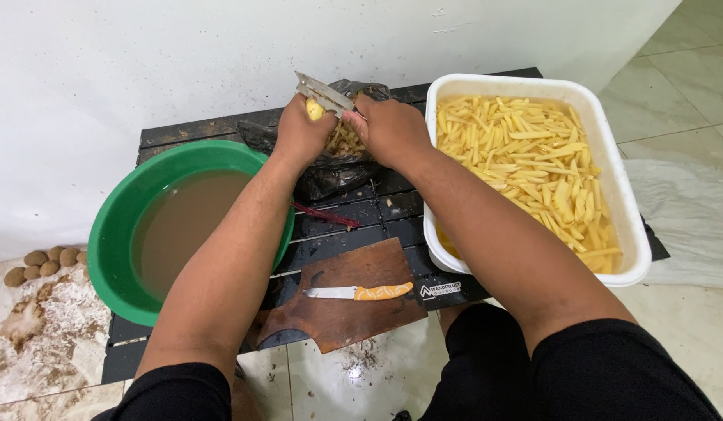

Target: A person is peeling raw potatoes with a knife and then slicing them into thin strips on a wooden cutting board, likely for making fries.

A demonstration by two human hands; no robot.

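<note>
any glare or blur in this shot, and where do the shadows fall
Head view: soft, even light; a small glare spot on the glossy floor tile below the cutting board; both hands sharp, no motion blur; faint shadow under the white tub.

A green basin (112, 234) is sitting at the left of the black table (393, 206), holding brown water (182, 226). A knife (361, 292) is lying on the board (338, 300) in front. Potatoes (46, 261) are lying on the floor (689, 117) by the wall (143, 54).
</note>
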